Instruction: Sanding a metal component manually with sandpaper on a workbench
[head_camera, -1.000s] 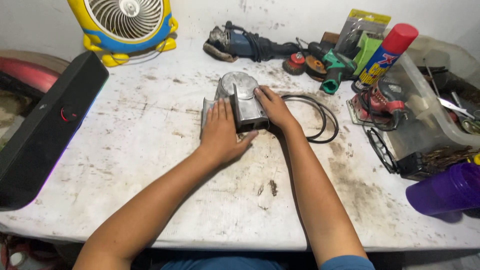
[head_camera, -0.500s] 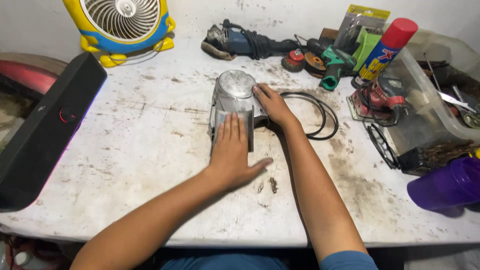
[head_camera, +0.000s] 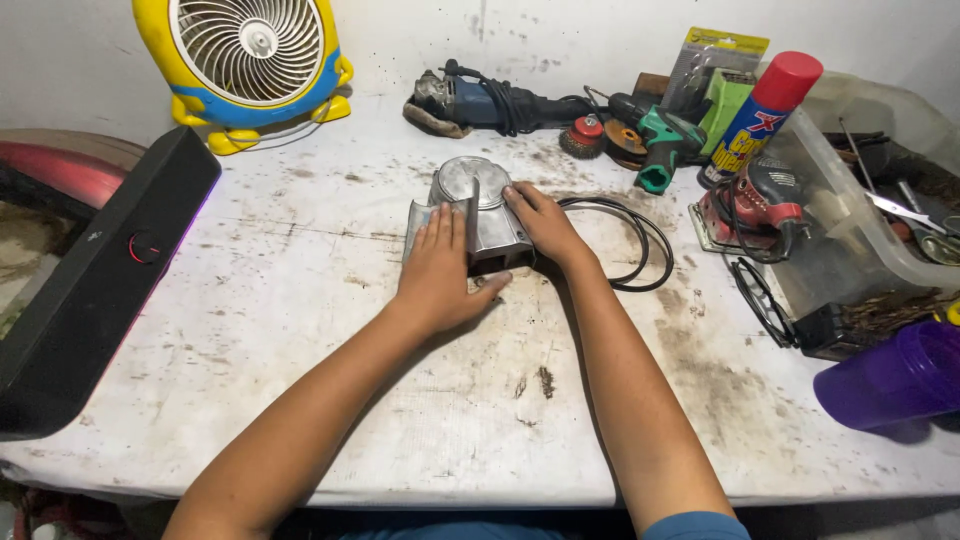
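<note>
Metal housing (head_camera: 472, 215), grey and cast-looking, lies near the middle of the stained white table (head_camera: 300, 300), with its round domed end pointing away from the person and its blocky end toward them. The left hand (head_camera: 437, 275) rests flat on the near left part, fingers straight and close together, palm partly on the table. The right hand (head_camera: 545, 225) presses on the right flank, fingers extended and slightly spread; neither hand closes around the part. A black cable loop (head_camera: 630, 245) lies just beside the right wrist.

Handling judgement: the housing appears rigid and fairly heavy for its bulk, not fragile, with smooth faces that could slide on the dusty surface. The raised rib along its top and the squared near end look like the surest places for 2 hands to grip; the dome offers little purchase. A yellow and blue fan (head_camera: 250, 50) stands well apart at the back.
</note>
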